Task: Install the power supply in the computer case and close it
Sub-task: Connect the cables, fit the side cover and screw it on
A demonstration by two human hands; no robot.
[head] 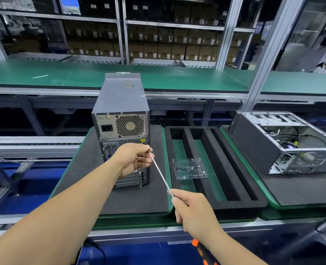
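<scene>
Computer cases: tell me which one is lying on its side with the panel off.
The computer case on the right: it lies on its side, its inside exposed. The computer case behind the hands stands upright and looks closed.

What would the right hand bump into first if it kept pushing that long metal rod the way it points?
Probably the left hand, whose fingers pinch the tip of the screwdriver shaft gripped by the right hand. Right behind sits the computer case; depth is unclear.

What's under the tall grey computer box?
The computer case stands upright on a dark foam pad, which lies on a green mat. The patch of pad directly beneath the case is covered, so it cannot be seen.
</scene>
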